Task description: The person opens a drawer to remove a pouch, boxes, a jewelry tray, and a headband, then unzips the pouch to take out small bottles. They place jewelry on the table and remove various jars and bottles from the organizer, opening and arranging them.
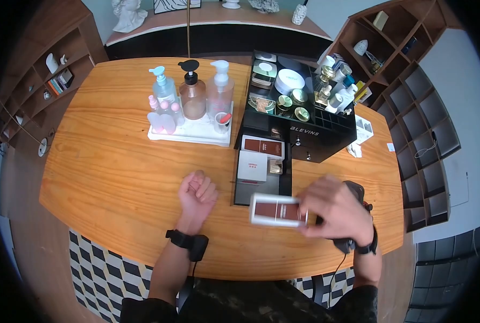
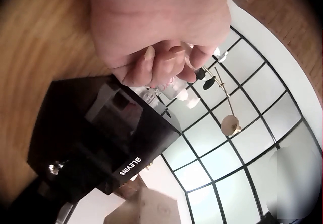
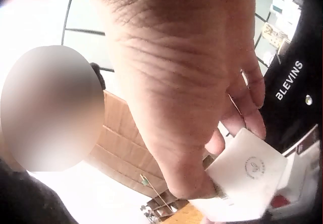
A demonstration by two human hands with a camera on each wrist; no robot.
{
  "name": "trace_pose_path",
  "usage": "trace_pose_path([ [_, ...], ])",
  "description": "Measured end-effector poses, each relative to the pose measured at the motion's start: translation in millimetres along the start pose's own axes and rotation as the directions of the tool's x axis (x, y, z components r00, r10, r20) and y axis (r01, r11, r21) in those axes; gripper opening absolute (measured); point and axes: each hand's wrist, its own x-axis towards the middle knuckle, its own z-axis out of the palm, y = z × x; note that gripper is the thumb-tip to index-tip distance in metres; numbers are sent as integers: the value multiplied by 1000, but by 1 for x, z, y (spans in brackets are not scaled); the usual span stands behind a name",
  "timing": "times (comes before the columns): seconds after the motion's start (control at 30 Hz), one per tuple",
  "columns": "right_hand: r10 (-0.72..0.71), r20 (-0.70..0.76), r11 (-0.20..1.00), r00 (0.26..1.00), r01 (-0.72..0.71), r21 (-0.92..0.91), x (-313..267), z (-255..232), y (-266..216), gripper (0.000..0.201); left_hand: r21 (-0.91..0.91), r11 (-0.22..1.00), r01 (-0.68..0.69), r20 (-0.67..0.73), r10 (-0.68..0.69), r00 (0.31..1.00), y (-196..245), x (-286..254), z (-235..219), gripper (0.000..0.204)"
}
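Observation:
My right hand (image 1: 334,210) grips one end of a white box with a brown panel (image 1: 272,210), in front of the open black drawer (image 1: 248,195). In the right wrist view the box (image 3: 247,171) shows a white side with a round printed mark, thumb and fingers around its end. Inside the drawer are a white box (image 1: 252,166), another brown-and-white box (image 1: 263,145) and a small gold-toned item (image 1: 275,167). Left of the drawer my left hand (image 1: 198,194) rests by the wooden table, fingers loosely curled and holding nothing.
The drawer juts from a black cosmetics organizer (image 1: 320,141) topped with compacts, jars and bottles. A white tray (image 1: 189,135) with several pump bottles stands at the back left. Beside my right wrist lies a dark device (image 1: 354,189); a white holder (image 1: 364,129) stands behind.

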Motion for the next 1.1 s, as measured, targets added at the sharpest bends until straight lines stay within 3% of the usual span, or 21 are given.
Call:
trace_pose_path([
  [0.1,-58,47,993,997,53,106,-28,39,-15,32,-31,999,8,13,-7,1000,1,2,-1,36],
  [0.27,-46,130,997,990,37,68,-55,110,-22,32,-59,998,34,118,-27,993,4,5,-18,33],
  [0.43,-36,165,998,986,42,-37,-55,103,-24,31,-31,999,14,124,-10,992,6,6,-15,33],
  [0.53,4,78,999,997,-1,-45,-25,61,-8,22,-47,998,41,111,-36,993,6,5,-15,35],
  [0.57,51,-3,980,999,-51,-192,4,49,9,17,-30,999,45,127,-41,991,8,4,-8,35],
  [0.63,-28,-189,940,982,-39,-340,35,60,36,9,272,962,-10,85,-14,996,8,1,3,36],
  [0.67,-29,-207,937,978,-46,-347,46,71,50,9,283,959,-14,101,-15,995,10,1,9,36],
  [0.7,28,-112,896,993,-74,-437,57,80,62,12,579,809,-101,108,47,993,11,0,16,33],
  [0.73,95,-12,850,995,-88,-519,62,88,68,14,806,568,-166,126,110,986,12,-6,21,30],
  [0.77,85,-14,851,996,-80,-519,65,93,71,14,807,565,-172,126,119,985,11,-10,32,30],
  [0.8,134,5,806,991,-106,-582,69,97,73,16,924,232,-304,275,150,950,10,-11,46,25],
  [0.83,184,23,759,983,-127,-639,72,101,72,18,910,-133,-394,409,124,904,8,-12,61,22],
  [0.87,171,24,765,985,-117,-633,72,103,69,18,912,-141,-385,403,134,905,8,-11,76,22],
  [0.93,182,-66,772,981,-184,-609,67,104,63,16,695,-518,-499,548,-68,834,6,-2,104,30],
  [0.97,229,-27,755,973,-195,-626,65,107,62,21,688,-527,-499,549,-72,833,1,3,111,30],
  [1.03,233,-63,751,970,-221,-622,65,111,62,18,392,-735,-553,656,-198,728,-8,19,121,51],
  [1.07,242,-85,747,967,-242,-619,64,114,63,16,380,-736,-560,659,-209,723,-10,26,122,51],
  [1.1,247,-98,745,964,-254,-617,65,117,65,16,342,-772,-536,578,-276,768,-13,34,121,60],
])
